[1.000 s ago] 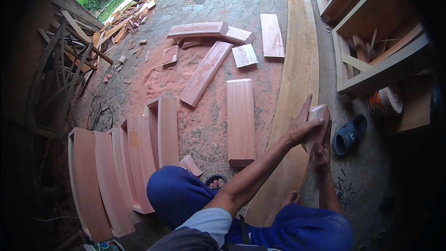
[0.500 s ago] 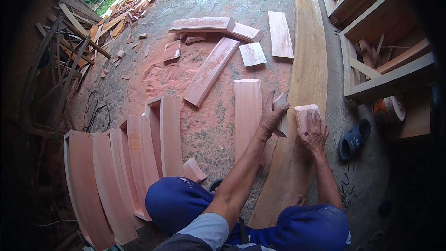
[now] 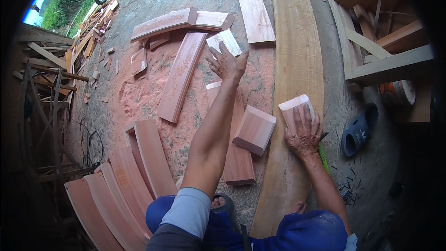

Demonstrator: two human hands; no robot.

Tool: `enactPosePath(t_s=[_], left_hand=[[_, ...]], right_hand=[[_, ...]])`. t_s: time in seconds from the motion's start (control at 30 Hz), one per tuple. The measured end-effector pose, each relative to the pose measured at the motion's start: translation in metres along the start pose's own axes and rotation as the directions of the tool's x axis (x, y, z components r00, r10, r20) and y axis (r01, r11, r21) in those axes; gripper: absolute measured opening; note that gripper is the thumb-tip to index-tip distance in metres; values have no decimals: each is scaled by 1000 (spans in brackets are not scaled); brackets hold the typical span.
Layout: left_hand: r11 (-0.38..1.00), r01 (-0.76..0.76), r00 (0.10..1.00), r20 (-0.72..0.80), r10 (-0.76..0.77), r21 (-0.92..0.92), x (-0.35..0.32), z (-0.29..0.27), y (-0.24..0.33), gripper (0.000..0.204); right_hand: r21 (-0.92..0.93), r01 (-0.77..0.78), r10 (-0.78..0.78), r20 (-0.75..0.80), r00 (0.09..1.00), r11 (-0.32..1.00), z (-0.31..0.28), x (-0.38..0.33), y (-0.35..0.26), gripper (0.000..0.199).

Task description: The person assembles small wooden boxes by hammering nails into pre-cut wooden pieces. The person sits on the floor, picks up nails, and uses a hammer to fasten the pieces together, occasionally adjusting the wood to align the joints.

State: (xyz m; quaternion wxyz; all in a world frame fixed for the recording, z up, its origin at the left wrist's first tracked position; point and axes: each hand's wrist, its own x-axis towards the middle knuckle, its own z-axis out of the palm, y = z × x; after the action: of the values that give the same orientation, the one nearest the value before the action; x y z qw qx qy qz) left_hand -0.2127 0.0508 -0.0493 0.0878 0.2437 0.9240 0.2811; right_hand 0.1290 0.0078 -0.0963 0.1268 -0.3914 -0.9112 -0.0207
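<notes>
Shifted since the preceding frame: one thick, pinkish wooden block with bevelled edges (image 3: 254, 130) has left the left hand (image 3: 227, 65) and now lies across a long pinkish board with a bevelled end (image 3: 239, 169), on the side toward the tan plank. Emptied, the left hand reaches forward, fingers spread, over the near edge of a small, pale, square wooden piece (image 3: 228, 38); contact cannot be told. This frees the left hand for another piece, while the pair of blocks is now apart. On the long tan wooden plank (image 3: 297, 56), the right hand (image 3: 304, 132) lies over a second pinkish bevelled block (image 3: 288, 111), fingers extended along its upper face; whether it grips or merely presses is unclear. A bright green object (image 3: 323, 158) shows beside the right wrist. Farther out: a dark blue-grey sandal (image 3: 360, 130) at right, and reddish slatted wooden assemblies (image 3: 118, 167) at lower left.
</notes>
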Motion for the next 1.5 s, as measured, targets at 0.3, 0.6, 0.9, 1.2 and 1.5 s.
enactPosePath(t_s=[0.3, 0.6, 0.9, 1.2, 1.5], left_hand=[[948, 85, 988, 149, -41, -306, 79, 17, -26, 101], [-553, 618, 786, 441, 433, -558, -103, -45, 15, 76], [-232, 732, 640, 530, 557, -640, -244, -12, 49, 59], [213, 205, 576, 294, 763, -955, -292, -42, 113, 78], [124, 55, 512, 134, 848, -991, -310, -74, 136, 86]], right_hand=[[85, -26, 24, 31, 999, 996, -5, 1, -1, 82], [226, -80, 69, 57, 996, 971, -12, 6, 19, 90], [929, -35, 208, 119, 971, -367, -154, -13, 15, 82], [999, 39, 247, -33, 968, -21, -160, -67, 33, 94], [778, 293, 187, -460, 868, 556, -181, -76, 40, 93]])
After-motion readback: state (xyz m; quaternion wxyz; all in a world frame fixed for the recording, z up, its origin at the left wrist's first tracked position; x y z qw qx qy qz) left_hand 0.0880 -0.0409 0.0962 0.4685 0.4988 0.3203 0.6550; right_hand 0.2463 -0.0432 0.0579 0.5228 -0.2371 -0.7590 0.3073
